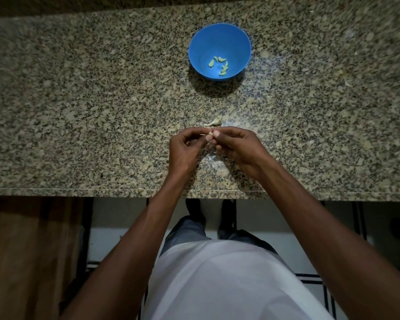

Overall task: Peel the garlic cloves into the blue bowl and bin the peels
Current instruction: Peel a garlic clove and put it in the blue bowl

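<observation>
Hands: left hand (184,147) and right hand (237,146) pinch one garlic clove (209,136) between fingertips; seemingly part-peeled
Bowl: blue bowl (219,38) holds peeled cloves (220,65)
Counter: loose clove (214,122) just beyond hands

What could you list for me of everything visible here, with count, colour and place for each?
blue bowl: one, blue, far centre of the counter.
peeled cloves: about six, pale yellow-green, in the bowl's bottom.
unpeeled clove: one, off-white, on the counter just beyond the hands.
held clove: one, pale, pinched between both hands.
peel scraps: a few, translucent, on the counter under the hands.
counter: one, speckled granite, across the view.
left hand: one, pinching the held clove.
right hand: one, pinching the held clove.
</observation>
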`<state>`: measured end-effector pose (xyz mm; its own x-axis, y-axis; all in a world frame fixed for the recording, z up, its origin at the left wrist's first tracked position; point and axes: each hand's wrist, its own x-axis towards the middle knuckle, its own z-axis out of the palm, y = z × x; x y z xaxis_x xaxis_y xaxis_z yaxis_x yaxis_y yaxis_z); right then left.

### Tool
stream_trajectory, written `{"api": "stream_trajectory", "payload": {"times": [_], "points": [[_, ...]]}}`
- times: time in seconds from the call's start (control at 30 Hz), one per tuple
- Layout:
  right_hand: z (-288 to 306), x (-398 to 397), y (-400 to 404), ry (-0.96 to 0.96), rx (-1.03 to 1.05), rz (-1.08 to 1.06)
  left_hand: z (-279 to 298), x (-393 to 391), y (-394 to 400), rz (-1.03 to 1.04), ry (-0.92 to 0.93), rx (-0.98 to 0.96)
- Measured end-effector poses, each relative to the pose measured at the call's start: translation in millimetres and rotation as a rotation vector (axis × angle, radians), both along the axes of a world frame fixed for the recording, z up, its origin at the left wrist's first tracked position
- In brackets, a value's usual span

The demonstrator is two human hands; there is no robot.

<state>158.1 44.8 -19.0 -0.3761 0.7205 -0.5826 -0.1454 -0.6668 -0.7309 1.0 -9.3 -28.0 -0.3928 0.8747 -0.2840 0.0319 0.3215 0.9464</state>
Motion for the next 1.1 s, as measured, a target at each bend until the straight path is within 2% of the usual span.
{"api": "stream_trajectory", "payload": {"times": [0.17,0.4,0.7,0.8,1.0,1.1], "points": [[2,-3,1,-0.021,0.014,-0.058,-1,-1,-2,-0.045,0.036,0.04],[1,-5,-2,-0.237,0.321,-0.074,8,-7,-2,-0.123,0.172,0.083],[-1,-7,-5,-0.4,0.595,-0.026,16,-13,3,-0.125,0.137,0.003],[-4,-5,-5,-0.33,0.533,-0.056,14,-11,5,-0.121,0.144,-0.015],[-13,-2,-11,-0.038,0.224,-0.156,9,-2,6,-0.105,0.072,-0.067],[-17,-1,-15,0.015,0.123,-0.154,9,2,7,-0.094,0.077,-0.089]]}}
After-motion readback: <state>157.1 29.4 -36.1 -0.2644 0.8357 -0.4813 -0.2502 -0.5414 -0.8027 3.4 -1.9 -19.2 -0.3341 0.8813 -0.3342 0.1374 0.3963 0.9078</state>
